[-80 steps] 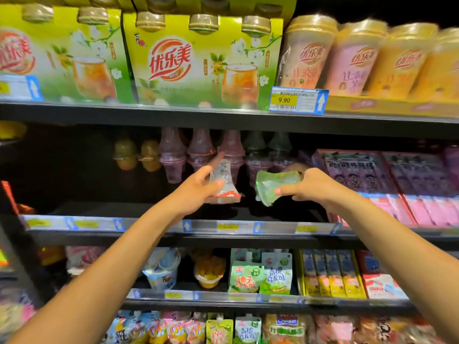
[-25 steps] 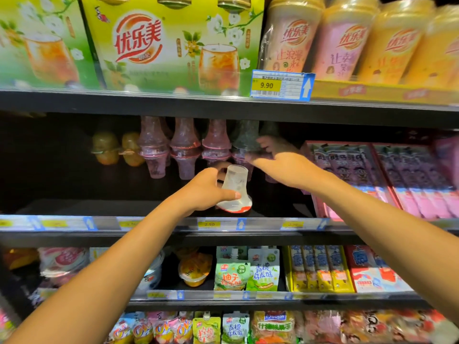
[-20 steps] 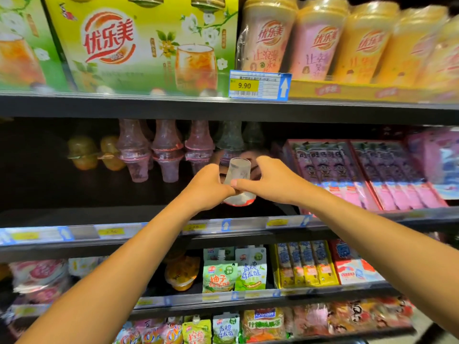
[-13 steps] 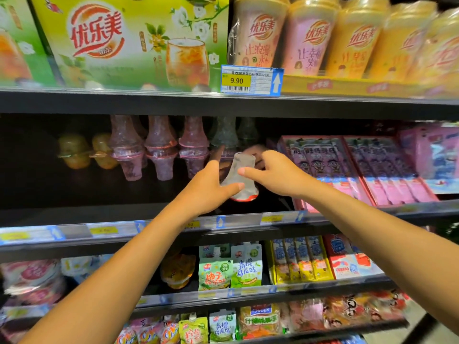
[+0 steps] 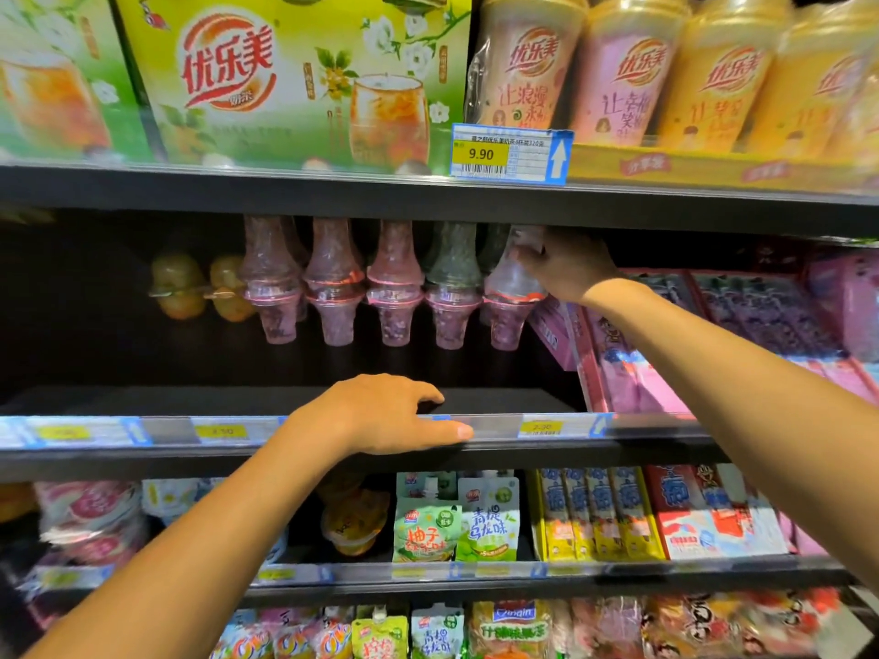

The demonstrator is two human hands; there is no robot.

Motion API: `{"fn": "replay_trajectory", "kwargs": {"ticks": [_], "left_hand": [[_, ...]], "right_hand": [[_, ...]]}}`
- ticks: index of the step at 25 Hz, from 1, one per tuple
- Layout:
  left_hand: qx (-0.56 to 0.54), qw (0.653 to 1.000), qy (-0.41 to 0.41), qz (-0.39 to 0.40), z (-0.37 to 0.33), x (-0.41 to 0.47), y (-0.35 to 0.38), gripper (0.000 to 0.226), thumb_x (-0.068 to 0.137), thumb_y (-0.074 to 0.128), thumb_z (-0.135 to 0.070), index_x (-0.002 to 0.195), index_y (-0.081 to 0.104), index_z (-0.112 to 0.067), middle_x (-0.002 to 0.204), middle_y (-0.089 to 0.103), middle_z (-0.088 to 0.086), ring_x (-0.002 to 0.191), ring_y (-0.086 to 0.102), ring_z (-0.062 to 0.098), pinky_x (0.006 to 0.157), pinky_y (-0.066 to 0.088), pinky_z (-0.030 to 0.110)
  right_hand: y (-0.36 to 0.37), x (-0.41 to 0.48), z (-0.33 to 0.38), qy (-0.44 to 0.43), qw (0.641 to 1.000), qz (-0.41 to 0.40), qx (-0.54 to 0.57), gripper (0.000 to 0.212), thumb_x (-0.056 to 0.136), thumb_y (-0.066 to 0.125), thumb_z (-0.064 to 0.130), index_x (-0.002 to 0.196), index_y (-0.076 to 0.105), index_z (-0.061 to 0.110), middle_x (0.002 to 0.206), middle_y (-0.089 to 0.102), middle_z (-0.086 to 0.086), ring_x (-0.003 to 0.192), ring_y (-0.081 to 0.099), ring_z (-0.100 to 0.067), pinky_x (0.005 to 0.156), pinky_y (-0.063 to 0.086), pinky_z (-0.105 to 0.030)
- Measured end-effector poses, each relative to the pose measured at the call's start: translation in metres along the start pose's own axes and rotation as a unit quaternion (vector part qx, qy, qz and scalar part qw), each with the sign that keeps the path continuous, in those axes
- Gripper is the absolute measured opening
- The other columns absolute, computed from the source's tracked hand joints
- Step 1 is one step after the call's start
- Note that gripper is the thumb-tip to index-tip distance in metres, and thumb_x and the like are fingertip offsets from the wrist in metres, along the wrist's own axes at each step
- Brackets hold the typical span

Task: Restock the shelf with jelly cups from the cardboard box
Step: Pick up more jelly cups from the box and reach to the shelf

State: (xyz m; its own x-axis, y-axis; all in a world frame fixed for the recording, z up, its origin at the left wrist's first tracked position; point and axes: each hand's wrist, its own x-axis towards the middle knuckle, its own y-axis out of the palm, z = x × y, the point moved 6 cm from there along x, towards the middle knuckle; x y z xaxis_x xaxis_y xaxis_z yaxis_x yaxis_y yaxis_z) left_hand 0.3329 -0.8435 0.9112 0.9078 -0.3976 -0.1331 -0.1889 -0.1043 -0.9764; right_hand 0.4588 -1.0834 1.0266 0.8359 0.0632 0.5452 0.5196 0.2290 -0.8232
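Note:
A row of stacked jelly cups (image 5: 335,283) stands at the back of the middle shelf (image 5: 190,401), pink ones and a green one (image 5: 454,266). My right hand (image 5: 568,264) grips a clear jelly cup (image 5: 513,273) upside down on top of the rightmost stack. My left hand (image 5: 390,416) rests with relaxed fingers on the shelf's front edge and holds nothing. The cardboard box is out of view.
Two yellow round jellies (image 5: 178,287) sit left of the row. Pink snack packs (image 5: 666,349) lean at the right. Drink cartons (image 5: 295,73) and cup drinks (image 5: 618,69) fill the shelf above. Pouches (image 5: 456,520) stand on the shelf below.
The clear cup passed from my left hand to my right, which carried it up and right onto the rightmost stack. My left hand dropped to the shelf edge.

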Motion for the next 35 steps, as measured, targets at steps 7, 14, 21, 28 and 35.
{"fn": "replay_trajectory", "kwargs": {"ticks": [7, 14, 21, 28, 35], "left_hand": [[0.008, 1.0, 0.001, -0.01, 0.003, 0.006, 0.004, 0.086, 0.077, 0.039, -0.094, 0.148, 0.044, -0.046, 0.154, 0.047, -0.014, 0.137, 0.049, 0.018, 0.11, 0.043, 0.045], [0.01, 1.0, 0.0, -0.013, 0.001, 0.005, 0.003, 0.084, 0.078, 0.038, -0.093, 0.148, 0.043, -0.046, 0.155, 0.047, -0.014, 0.137, 0.049, 0.018, 0.11, 0.043, 0.045], [0.011, 1.0, -0.002, -0.013, 0.0, 0.003, 0.003, 0.084, 0.079, 0.038, -0.092, 0.149, 0.043, -0.046, 0.155, 0.047, -0.013, 0.138, 0.048, 0.018, 0.111, 0.042, 0.044], [0.013, 1.0, -0.004, -0.011, -0.001, 0.002, 0.002, 0.083, 0.08, 0.038, -0.092, 0.149, 0.043, -0.046, 0.155, 0.046, -0.014, 0.139, 0.047, 0.018, 0.111, 0.041, 0.044], [0.008, 1.0, -0.006, -0.014, -0.001, 0.001, 0.001, 0.081, 0.08, 0.039, -0.091, 0.149, 0.043, -0.047, 0.155, 0.046, -0.014, 0.139, 0.047, 0.018, 0.111, 0.041, 0.044]], "right_hand": [[0.007, 0.021, 0.007, 0.002, 0.999, 0.02, 0.037, 0.045, 0.104, 0.05, 0.038, 0.138, 0.057, 0.01, 0.141, 0.057, -0.016, 0.129, 0.054, -0.036, 0.107, 0.043, -0.041], [0.008, 0.019, 0.005, -0.009, 1.0, 0.014, 0.002, 0.045, 0.103, 0.047, 0.043, 0.142, 0.05, 0.02, 0.143, 0.055, -0.011, 0.127, 0.054, -0.035, 0.104, 0.046, -0.046], [0.007, 0.023, 0.0, -0.012, 1.0, 0.028, -0.009, 0.061, 0.096, 0.063, 0.039, 0.149, 0.04, 0.019, 0.145, 0.053, -0.013, 0.13, 0.053, -0.036, 0.104, 0.047, -0.045], [0.012, 0.026, 0.0, 0.011, 0.999, 0.025, -0.028, 0.053, 0.098, 0.059, 0.039, 0.144, 0.043, 0.017, 0.138, 0.057, -0.014, 0.124, 0.055, -0.036, 0.099, 0.049, -0.044], [0.011, 0.014, 0.004, -0.001, 0.998, 0.067, -0.011, 0.088, 0.081, 0.074, 0.059, 0.148, 0.036, 0.016, 0.141, 0.054, -0.013, 0.124, 0.055, -0.036, 0.1, 0.047, -0.041]]}}
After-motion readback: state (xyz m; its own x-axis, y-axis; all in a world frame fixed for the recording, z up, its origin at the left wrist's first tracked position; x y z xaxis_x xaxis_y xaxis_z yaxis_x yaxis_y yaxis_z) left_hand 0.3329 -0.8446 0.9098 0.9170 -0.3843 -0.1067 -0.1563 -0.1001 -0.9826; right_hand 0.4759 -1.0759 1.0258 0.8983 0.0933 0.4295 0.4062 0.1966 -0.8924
